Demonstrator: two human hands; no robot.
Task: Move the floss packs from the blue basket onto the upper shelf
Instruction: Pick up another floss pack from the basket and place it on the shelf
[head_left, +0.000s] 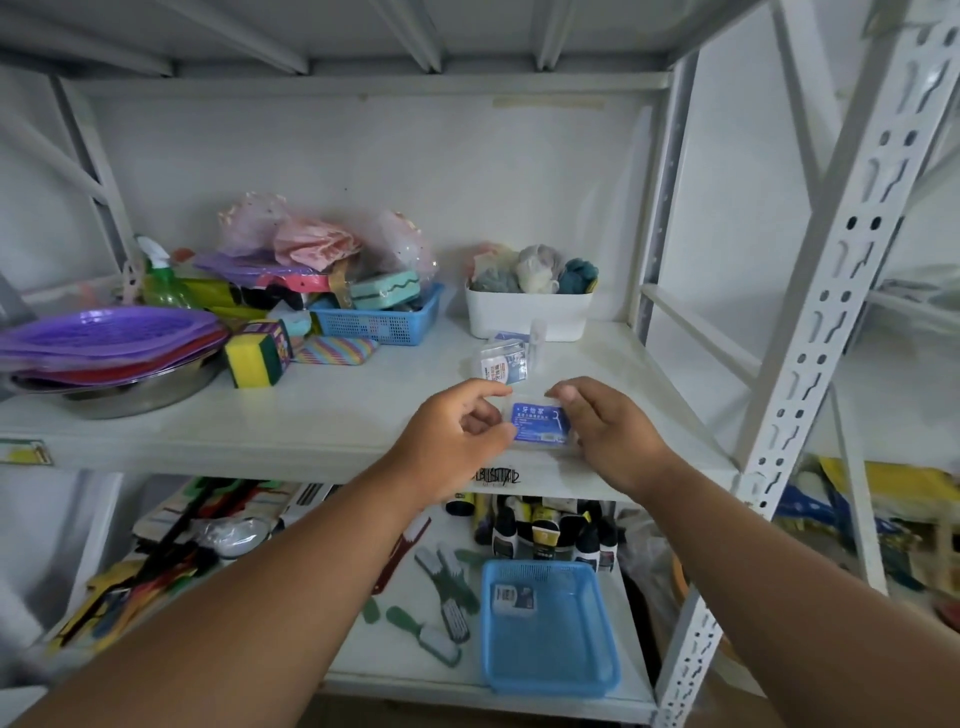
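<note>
While the white upper shelf (322, 421) carries most of the clutter, the work sits at its front edge, where both hands meet over one blue-labelled floss pack (538, 423). That pack lies flat on the shelf between the two hands. The left hand (457, 441) has its fingers curled and pinches the pack's left edge between thumb and fingertip; the right hand (610, 431) curls round the pack's right edge, thumb at the upper corner.

Below, on the lower shelf, lies one blue basket (550, 649) (a flat mesh tray), well apart from the hands and almost directly under them. One floss pack (514, 597) lies in its upper left corner.

Just behind the held pack, a small pile of floss packs (503, 361) rests on the upper shelf in front of one white bin (527, 312); at least two packs show there, though the exact count is blurred. So one pack is in hand, one in the basket, and two or more are already stacked.

Further left stand a second, smaller blue basket (379, 322) and one yellow-and-green sponge (254, 358).
</note>
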